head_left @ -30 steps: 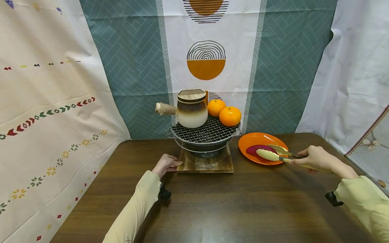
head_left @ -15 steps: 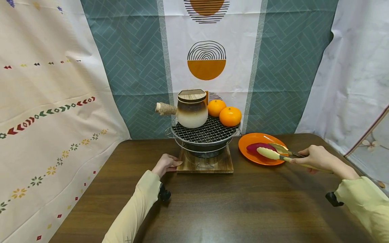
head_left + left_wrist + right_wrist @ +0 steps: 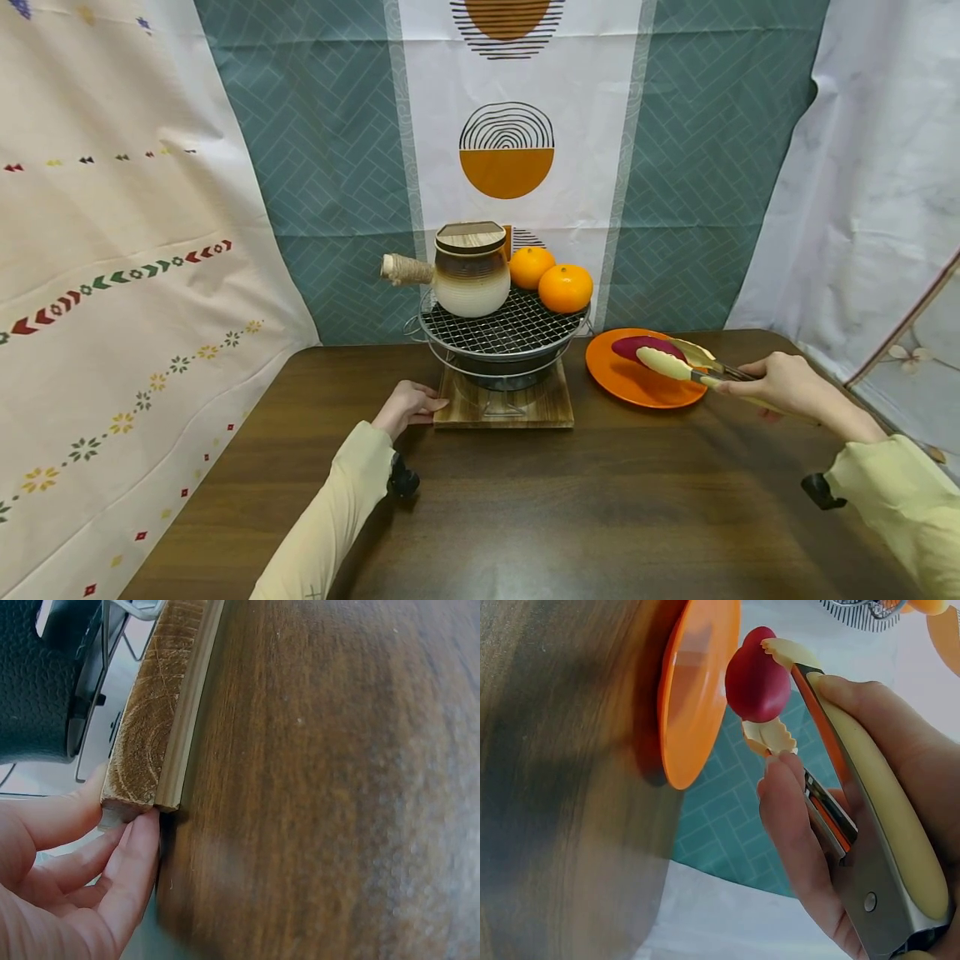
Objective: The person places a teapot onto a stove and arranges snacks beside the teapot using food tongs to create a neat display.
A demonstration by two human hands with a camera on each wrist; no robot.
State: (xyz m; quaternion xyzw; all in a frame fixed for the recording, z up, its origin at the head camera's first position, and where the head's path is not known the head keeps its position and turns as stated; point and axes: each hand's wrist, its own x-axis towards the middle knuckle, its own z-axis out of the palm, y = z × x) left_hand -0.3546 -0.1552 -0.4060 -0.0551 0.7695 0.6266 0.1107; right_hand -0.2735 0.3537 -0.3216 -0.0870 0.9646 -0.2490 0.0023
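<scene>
In the head view my left hand (image 3: 405,407) is at the left edge of a square wooden board (image 3: 557,404). The left wrist view shows its thumb and fingers pinching the board's corner (image 3: 146,742). A round charcoal grill (image 3: 498,367) stands on that board. At the right, my right hand (image 3: 787,387) grips a pair of cream-tipped tongs (image 3: 663,364). Between the tongs' tips is a purple-red sweet potato (image 3: 636,345), seen in the right wrist view (image 3: 756,684) apart from the orange plate (image 3: 697,712) and above it.
On the grill's wire mesh (image 3: 510,329) sit a lidded clay pot (image 3: 472,287) with a rope-wrapped handle (image 3: 407,269) and two oranges (image 3: 566,288). The brown table (image 3: 525,508) ends at patterned cloths behind and at both sides.
The tongs have closed on the sweet potato and raised it from the orange plate. My right hand has risen slightly. The left hand keeps its place at the board.
</scene>
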